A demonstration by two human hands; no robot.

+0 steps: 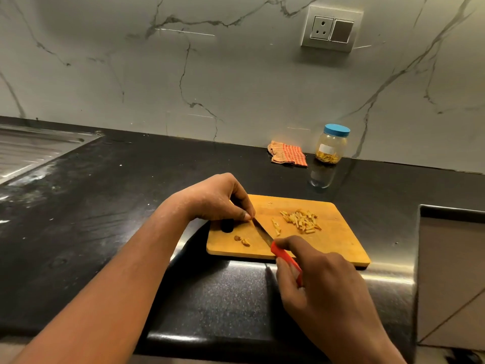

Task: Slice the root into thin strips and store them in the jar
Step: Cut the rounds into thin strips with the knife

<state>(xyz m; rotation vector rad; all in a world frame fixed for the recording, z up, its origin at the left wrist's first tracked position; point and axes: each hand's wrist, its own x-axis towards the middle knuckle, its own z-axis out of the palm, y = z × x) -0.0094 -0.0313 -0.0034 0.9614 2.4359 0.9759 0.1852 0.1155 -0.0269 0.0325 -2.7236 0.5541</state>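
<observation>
Right grip point(322, 282) is curled round the red handle of the knife point(286, 261), forefinger stretched toward the blade. The blade lies low and slanted across the cutting board point(336, 245), and its tip runs up under my other fingers. Left grip point(223, 198) is bunched, thumb and fingertips point(246, 215) pinched together right at that tip, near the board's left edge. I take it they pin down what remains of the root, but the piece is hidden beneath them and I cannot make it out.

Cut strips point(301, 220) sit in a loose heap on the board's right half, with stray strips point(276, 227) just beside the blade and two scraps point(242, 240) near the front left. The jar point(332, 144) stands well apart at the back of the surface point(105, 206), against the wall. Its blue lid is on and some strips lie in its bottom. A checked cloth point(287, 153) lies just beside it.

I judge the root stiff, fibrous and light, and small enough now to skid or roll under the edge. I would hold it at the end farthest from the blade, fingertips tucked back. The strips will scatter easily, so they are better gathered in bunches than one at a time.
</observation>
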